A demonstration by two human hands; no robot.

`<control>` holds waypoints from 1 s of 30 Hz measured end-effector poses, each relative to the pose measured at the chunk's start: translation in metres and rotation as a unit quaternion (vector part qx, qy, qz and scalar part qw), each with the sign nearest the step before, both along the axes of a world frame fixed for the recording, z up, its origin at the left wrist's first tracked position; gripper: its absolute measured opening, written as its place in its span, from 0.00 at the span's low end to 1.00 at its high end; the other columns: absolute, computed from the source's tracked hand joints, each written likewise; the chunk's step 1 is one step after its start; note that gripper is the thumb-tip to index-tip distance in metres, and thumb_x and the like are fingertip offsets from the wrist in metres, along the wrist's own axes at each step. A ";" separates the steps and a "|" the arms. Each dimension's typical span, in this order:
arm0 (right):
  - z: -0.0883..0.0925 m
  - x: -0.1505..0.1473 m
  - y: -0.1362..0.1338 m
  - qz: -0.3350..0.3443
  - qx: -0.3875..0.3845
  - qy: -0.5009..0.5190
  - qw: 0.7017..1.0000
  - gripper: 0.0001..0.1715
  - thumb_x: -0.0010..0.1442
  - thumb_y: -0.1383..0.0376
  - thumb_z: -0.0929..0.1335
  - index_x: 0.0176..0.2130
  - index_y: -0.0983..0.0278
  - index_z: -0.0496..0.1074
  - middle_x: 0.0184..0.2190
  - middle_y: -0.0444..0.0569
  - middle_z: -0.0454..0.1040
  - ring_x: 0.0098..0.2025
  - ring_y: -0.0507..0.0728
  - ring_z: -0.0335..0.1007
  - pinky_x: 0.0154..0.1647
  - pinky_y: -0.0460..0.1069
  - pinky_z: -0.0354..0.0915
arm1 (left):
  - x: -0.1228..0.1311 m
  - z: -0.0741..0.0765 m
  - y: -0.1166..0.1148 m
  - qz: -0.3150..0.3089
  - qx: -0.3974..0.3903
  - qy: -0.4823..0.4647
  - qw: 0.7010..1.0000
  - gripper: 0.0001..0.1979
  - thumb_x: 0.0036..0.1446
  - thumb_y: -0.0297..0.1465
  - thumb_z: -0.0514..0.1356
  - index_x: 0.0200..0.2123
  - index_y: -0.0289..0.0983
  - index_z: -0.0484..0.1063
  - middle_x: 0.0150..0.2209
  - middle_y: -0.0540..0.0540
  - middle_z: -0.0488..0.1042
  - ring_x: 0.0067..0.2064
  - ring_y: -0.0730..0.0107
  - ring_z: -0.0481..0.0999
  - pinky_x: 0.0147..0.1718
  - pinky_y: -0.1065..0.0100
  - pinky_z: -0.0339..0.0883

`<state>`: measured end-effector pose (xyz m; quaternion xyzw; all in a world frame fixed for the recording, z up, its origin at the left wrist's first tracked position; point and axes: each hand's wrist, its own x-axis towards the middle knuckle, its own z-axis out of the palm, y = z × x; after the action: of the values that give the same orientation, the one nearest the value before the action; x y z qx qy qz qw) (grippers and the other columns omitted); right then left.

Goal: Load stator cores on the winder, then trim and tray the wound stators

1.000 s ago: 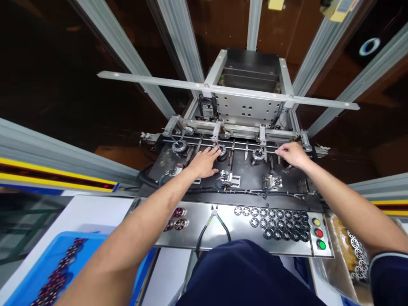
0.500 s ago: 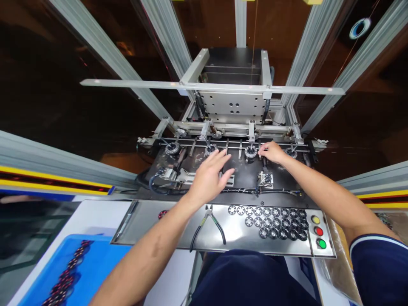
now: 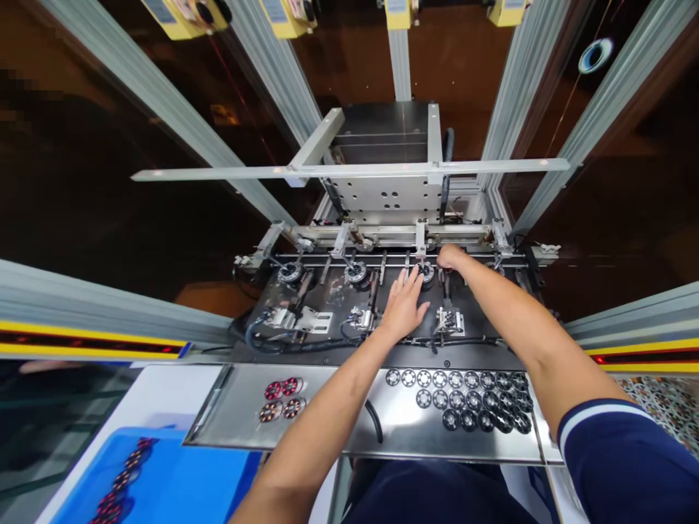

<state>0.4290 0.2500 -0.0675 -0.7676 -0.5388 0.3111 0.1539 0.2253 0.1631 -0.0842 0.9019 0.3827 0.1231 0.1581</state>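
My left hand (image 3: pixel 405 304) is spread flat over the machine bed, fingertips at the near edge of the third round slotted motor core (image 3: pixel 426 274). Just right of that core, my right hand (image 3: pixel 452 257) is curled beside the machine's rail; its fingertips are hidden, so whatever it pinches cannot be made out. Two more cores, the left one (image 3: pixel 290 273) and the second one (image 3: pixel 356 274), sit on their holders under metal arms. Cutting pliers lie on the steel tray beneath my left forearm, with one dark handle (image 3: pixel 374 421) showing.
Several bare black cores (image 3: pixel 456 399) stand in rows on the steel tray (image 3: pixel 229 415). Several red-and-copper wound cores (image 3: pixel 281 400) lie at its left. A blue bin (image 3: pixel 186 466) holds more. Yellow sensor bars (image 3: pixel 92 342) flank the machine; a crossbar (image 3: pixel 371 171) spans above.
My left hand has moved right, from the second core to the third. My right hand stays beside the third core, its fingers now more curled. The head view has tilted up slightly.
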 end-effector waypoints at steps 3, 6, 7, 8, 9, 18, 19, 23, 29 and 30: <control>0.007 0.002 -0.008 -0.031 -0.029 0.015 0.999 0.22 0.67 0.58 0.70 0.56 0.65 0.71 0.55 0.54 0.73 0.52 0.61 0.74 0.51 0.59 0.74 | 0.004 0.002 0.003 -0.004 0.000 0.021 1.000 0.34 0.63 0.31 0.60 0.70 0.36 0.56 0.75 0.35 0.50 0.75 0.40 0.46 0.69 0.37 0.52; 0.007 -0.004 -0.023 -0.030 -0.037 0.056 0.997 0.21 0.68 0.57 0.70 0.55 0.65 0.71 0.54 0.52 0.74 0.51 0.61 0.75 0.50 0.59 0.75 | 0.005 0.006 0.005 -0.005 -0.003 0.046 0.999 0.35 0.62 0.29 0.59 0.70 0.37 0.55 0.74 0.35 0.52 0.75 0.39 0.49 0.68 0.36 0.53; 0.005 -0.007 -0.029 -0.029 -0.039 0.069 0.996 0.21 0.68 0.57 0.70 0.55 0.65 0.72 0.53 0.52 0.74 0.50 0.61 0.75 0.50 0.59 0.75 | 0.006 0.007 0.006 -0.007 -0.005 0.055 0.998 0.35 0.61 0.29 0.60 0.70 0.38 0.56 0.74 0.35 0.52 0.74 0.39 0.51 0.67 0.36 0.54; 0.003 -0.009 -0.033 -0.028 -0.041 0.081 0.996 0.21 0.67 0.57 0.70 0.55 0.65 0.72 0.53 0.52 0.74 0.50 0.61 0.75 0.49 0.59 0.75 | 0.006 0.009 0.006 -0.009 -0.006 0.063 0.998 0.36 0.60 0.28 0.60 0.70 0.38 0.56 0.74 0.36 0.52 0.74 0.39 0.52 0.67 0.36 0.54; 0.001 -0.012 -0.036 -0.028 -0.043 0.089 0.995 0.20 0.68 0.57 0.70 0.55 0.65 0.72 0.53 0.52 0.74 0.50 0.61 0.75 0.49 0.59 0.75 | 0.007 0.010 0.007 -0.012 -0.007 0.072 0.997 0.37 0.58 0.27 0.61 0.70 0.38 0.56 0.74 0.36 0.52 0.74 0.39 0.52 0.68 0.36 0.53; 0.040 -0.026 -0.070 -0.027 0.019 0.025 0.999 0.19 0.66 0.57 0.71 0.52 0.65 0.74 0.51 0.52 0.76 0.50 0.59 0.76 0.51 0.58 0.74 | -0.001 0.027 0.012 -0.045 -0.029 0.088 0.995 0.41 0.52 0.28 0.66 0.69 0.37 0.58 0.73 0.34 0.54 0.73 0.39 0.54 0.67 0.40 0.58; 0.049 -0.021 -0.085 -0.022 0.038 0.008 0.999 0.17 0.65 0.57 0.72 0.49 0.65 0.75 0.49 0.50 0.78 0.49 0.59 0.76 0.52 0.57 0.72 | -0.004 0.032 0.010 -0.052 -0.030 0.080 0.995 0.40 0.54 0.29 0.65 0.69 0.35 0.58 0.73 0.33 0.55 0.73 0.42 0.56 0.67 0.43 0.60; 0.082 0.026 -0.152 -0.036 0.075 -0.066 0.994 0.07 0.60 0.60 0.75 0.35 0.61 0.80 0.37 0.45 0.83 0.45 0.56 0.78 0.51 0.48 0.68 | 0.010 0.057 0.007 -0.094 -0.026 0.041 0.994 0.27 0.69 0.36 0.52 0.67 0.30 0.60 0.65 0.32 0.69 0.66 0.56 0.71 0.65 0.55 0.65; 0.077 0.099 -0.164 -0.114 -0.008 -0.163 0.980 0.10 0.61 0.65 0.74 0.43 0.66 0.78 0.46 0.54 0.80 0.51 0.62 0.77 0.55 0.58 0.70 | 0.102 0.061 0.023 -0.261 -0.024 0.075 0.962 0.28 0.63 0.33 0.62 0.65 0.37 0.65 0.71 0.41 0.60 0.73 0.54 0.57 0.69 0.53 0.56; 0.070 0.102 -0.157 -0.101 -0.026 -0.157 0.982 0.13 0.63 0.63 0.73 0.46 0.66 0.77 0.48 0.53 0.79 0.52 0.61 0.76 0.54 0.59 0.71 | 0.115 0.057 0.025 -0.281 -0.021 0.091 0.955 0.31 0.60 0.31 0.64 0.66 0.38 0.64 0.73 0.40 0.57 0.74 0.51 0.54 0.69 0.49 0.55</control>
<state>0.5310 0.0927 0.0029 -0.8611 -0.4679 0.1831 0.0778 0.3403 0.1880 -0.0276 0.9768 0.1294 -0.0173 0.1697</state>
